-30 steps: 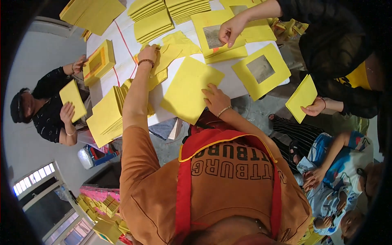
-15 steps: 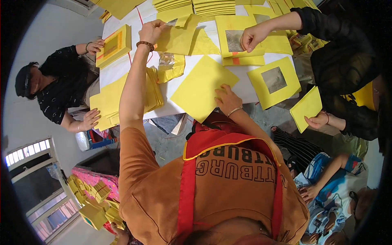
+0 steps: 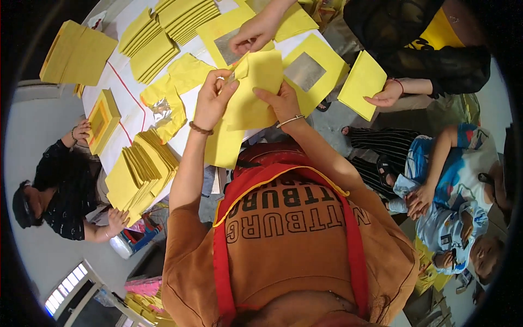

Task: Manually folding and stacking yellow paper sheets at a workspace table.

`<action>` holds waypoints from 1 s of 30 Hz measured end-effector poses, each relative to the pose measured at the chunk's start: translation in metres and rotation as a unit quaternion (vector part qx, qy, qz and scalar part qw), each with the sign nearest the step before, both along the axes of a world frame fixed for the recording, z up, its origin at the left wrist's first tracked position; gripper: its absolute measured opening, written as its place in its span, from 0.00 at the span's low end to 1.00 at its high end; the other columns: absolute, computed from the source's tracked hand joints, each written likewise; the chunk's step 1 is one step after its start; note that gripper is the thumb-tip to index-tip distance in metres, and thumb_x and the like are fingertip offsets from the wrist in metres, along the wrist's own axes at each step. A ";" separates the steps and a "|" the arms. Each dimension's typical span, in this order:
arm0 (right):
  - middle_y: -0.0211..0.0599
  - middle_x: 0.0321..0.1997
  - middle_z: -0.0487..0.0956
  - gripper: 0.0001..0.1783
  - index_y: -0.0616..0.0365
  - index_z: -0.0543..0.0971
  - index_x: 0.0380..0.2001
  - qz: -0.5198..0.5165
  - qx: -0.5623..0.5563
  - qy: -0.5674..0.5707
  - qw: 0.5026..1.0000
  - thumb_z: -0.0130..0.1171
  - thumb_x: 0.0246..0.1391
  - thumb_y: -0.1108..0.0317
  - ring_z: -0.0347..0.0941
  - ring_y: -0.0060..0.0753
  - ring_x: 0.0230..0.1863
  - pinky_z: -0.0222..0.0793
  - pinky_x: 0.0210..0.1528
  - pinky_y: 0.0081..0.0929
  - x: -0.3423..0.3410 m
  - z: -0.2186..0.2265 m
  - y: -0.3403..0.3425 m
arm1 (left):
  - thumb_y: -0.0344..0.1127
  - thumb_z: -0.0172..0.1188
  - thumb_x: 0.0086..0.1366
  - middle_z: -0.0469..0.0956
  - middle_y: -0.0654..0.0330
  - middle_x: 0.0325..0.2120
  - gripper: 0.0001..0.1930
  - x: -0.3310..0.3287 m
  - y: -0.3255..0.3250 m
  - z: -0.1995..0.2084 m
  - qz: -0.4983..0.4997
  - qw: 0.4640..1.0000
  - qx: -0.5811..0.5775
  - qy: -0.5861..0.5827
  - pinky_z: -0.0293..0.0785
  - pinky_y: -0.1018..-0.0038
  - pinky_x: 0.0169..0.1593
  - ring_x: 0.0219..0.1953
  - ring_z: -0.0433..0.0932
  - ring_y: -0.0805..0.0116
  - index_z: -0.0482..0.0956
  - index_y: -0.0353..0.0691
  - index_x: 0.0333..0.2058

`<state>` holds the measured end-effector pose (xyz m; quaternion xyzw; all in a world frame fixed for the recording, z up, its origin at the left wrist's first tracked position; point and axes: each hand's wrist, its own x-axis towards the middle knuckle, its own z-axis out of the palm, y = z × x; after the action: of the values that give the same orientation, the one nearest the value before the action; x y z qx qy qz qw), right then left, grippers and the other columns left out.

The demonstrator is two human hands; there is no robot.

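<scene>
Between my two hands is a yellow paper sheet point(image 3: 255, 90), held up over the near edge of the table. My left hand point(image 3: 212, 103) pinches its upper left side, where a small flap is folded over. On the right side, my right hand point(image 3: 284, 104) grips the same sheet with the thumb on top; its other fingers are partly hidden. Beneath lies another yellow sheet point(image 3: 224, 146), partly covered. Just beyond, a co-worker's hand point(image 3: 256, 34) is over a yellow sheet with a grey square point(image 3: 210, 24).
Stacks of folded yellow paper point(image 3: 144, 52) and a fanned pile point(image 3: 139, 166) cover parts of the white table point(image 3: 122, 82). A crumpled yellow wrapper point(image 3: 166, 106) lies left of my hands. At left, a person holds a yellow framed block point(image 3: 103, 122); at right, someone holds a yellow packet point(image 3: 362, 84).
My left hand has drawn the yellow sheet back from the table's far side. My right hand has left the flat sheet and now grips the raised one. The view has swung right.
</scene>
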<state>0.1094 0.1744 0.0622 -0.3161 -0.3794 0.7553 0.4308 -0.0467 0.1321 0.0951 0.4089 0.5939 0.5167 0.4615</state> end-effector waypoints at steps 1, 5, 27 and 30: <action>0.30 0.36 0.74 0.19 0.61 0.70 0.41 0.003 0.007 -0.017 1.000 0.59 0.42 0.74 0.70 0.21 0.35 0.67 0.39 0.19 0.005 0.000 -0.002 | 0.33 0.54 0.57 0.66 0.73 0.17 0.07 0.002 0.000 -0.006 0.031 0.996 0.007 0.084 0.56 0.85 0.22 0.19 0.60 0.85 0.71 0.36 0.32; 0.31 0.37 0.74 0.17 0.61 0.71 0.40 0.011 -0.002 -0.022 1.000 0.58 0.44 0.74 0.70 0.21 0.36 0.67 0.38 0.19 0.026 -0.003 0.001 | 0.38 0.52 0.60 0.71 0.68 0.19 0.10 0.013 0.017 -0.019 0.036 0.994 0.005 -0.107 0.63 0.85 0.26 0.22 0.65 0.84 0.71 0.36 0.31; 0.34 0.40 0.73 0.17 0.61 0.68 0.43 0.089 -0.126 -0.025 0.988 0.54 0.49 0.68 0.71 0.27 0.39 0.68 0.41 0.24 0.081 -0.029 0.078 | 0.49 0.41 0.63 0.71 0.68 0.26 0.22 0.014 0.038 -0.039 -0.162 0.956 -0.131 -0.207 0.63 0.88 0.25 0.25 0.68 0.83 0.64 0.38 0.47; 0.34 0.41 0.73 0.16 0.60 0.69 0.43 0.092 -0.140 -0.018 0.986 0.53 0.50 0.68 0.71 0.28 0.41 0.67 0.42 0.23 0.090 -0.030 0.081 | 0.46 0.43 0.63 0.71 0.67 0.30 0.24 0.023 0.030 -0.021 -0.152 0.944 -0.139 -0.257 0.63 0.90 0.27 0.28 0.68 0.83 0.55 0.39 0.54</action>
<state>0.1989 0.2550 0.0322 -0.3508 -0.3053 0.8314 0.3041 -0.0234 0.1626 0.0742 0.2796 0.4520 0.4406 0.7234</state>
